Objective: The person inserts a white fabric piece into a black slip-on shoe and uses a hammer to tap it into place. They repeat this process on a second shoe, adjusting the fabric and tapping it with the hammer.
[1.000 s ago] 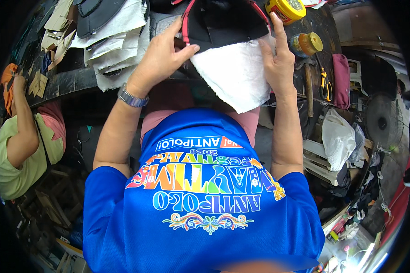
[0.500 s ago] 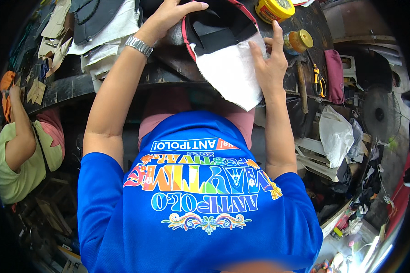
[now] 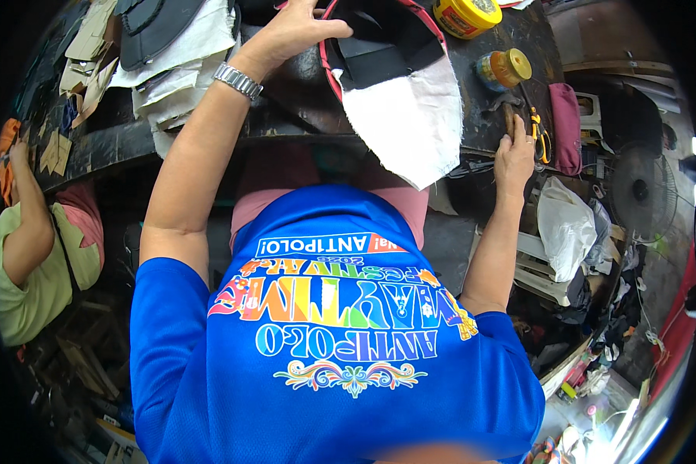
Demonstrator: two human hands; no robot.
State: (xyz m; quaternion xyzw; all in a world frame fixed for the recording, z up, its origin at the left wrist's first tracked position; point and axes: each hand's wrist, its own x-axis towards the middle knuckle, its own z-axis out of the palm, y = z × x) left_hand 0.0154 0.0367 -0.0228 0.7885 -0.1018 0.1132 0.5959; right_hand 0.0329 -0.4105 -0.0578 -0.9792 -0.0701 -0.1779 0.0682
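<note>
A black piece with red edging (image 3: 370,46) lies at the table's near edge, with a white frayed cloth flap (image 3: 402,116) hanging from it over the edge. My left hand (image 3: 298,31) rests by its left red rim, thumb stretched out; the picture's top edge cuts off part of the fingers. At the right, my right hand (image 3: 516,155) has its fingers wrapped round the wooden handle of a hammer (image 3: 509,112). The hammer's dark head points away from me, beside the jar.
Beyond the hammer stand a jar with a yellow lid (image 3: 504,69) and a yellow tub (image 3: 467,15). Orange-handled scissors (image 3: 541,138) and a maroon pouch (image 3: 566,127) lie right. Cloth and black pieces (image 3: 179,85) are stacked left. Another person (image 3: 46,247) sits far left.
My right hand has left the white flap and moved right and nearer to me, taking hold of the hammer's handle. The black piece with its flap has shifted slightly right.
</note>
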